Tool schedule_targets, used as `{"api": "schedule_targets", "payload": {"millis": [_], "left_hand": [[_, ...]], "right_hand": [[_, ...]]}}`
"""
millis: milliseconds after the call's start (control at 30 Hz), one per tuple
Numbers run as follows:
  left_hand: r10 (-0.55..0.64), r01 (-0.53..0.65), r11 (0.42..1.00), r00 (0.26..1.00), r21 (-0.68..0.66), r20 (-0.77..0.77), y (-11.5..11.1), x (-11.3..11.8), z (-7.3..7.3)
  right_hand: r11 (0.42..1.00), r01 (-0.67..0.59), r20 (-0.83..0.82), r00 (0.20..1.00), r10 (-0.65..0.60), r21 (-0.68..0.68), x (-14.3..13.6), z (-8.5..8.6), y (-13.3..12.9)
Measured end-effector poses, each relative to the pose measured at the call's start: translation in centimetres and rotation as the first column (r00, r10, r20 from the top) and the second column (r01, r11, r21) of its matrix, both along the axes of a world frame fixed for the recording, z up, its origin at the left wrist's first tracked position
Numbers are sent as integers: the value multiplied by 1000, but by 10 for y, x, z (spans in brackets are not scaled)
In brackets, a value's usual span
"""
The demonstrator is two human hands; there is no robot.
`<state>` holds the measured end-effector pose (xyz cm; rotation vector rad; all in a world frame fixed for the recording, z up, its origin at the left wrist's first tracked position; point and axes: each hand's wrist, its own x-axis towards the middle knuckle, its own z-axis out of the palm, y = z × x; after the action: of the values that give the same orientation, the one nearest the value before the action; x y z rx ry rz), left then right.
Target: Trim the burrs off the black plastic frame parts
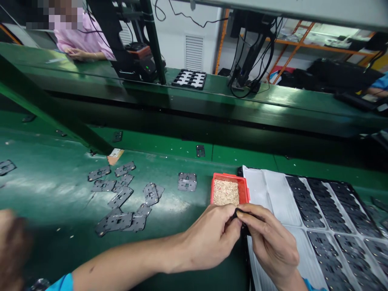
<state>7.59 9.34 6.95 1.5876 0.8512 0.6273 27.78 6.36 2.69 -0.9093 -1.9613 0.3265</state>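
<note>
Both of my hands meet just in front of a red bin (249, 194) filled with small beige bits (226, 192). My left hand (212, 232) and my right hand (269, 238) pinch a small black plastic part (238, 213) between their fingertips. Most of that part is hidden by my fingers, so its full shape does not show. Under and beside my right hand lies a white tray (283, 202) with rows of black plates (306, 202) in its compartments. Left of the bin, a pair of dark grey plates (187, 182) rests on the green bench.
More dark plates lie scattered and overlapping (119, 221) on the green bench (169, 234). Another person's blurred hand (12, 246) is at the left edge. A green post (51, 101) slants across the left. Across the conveyor, a person in pink (100, 36) sits near a black-and-white tray (189, 79).
</note>
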Motion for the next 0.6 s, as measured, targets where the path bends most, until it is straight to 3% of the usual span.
{"api": "schedule_targets", "payload": {"millis": [200, 433, 600], "left_hand": [[10, -10, 1000, 999, -13, 39, -1, 2, -1], [11, -13, 999, 999, -51, -42, 0, 1, -11], [66, -66, 998, 990, 2, -122, 11, -4, -24]], "right_hand": [[1000, 8, -4, 1000, -8, -5, -1, 5, 3], [998, 27, 38, 999, -25, -53, -2, 2, 7], [970, 176, 31, 984, -173, -168, 8, -9, 15]]}}
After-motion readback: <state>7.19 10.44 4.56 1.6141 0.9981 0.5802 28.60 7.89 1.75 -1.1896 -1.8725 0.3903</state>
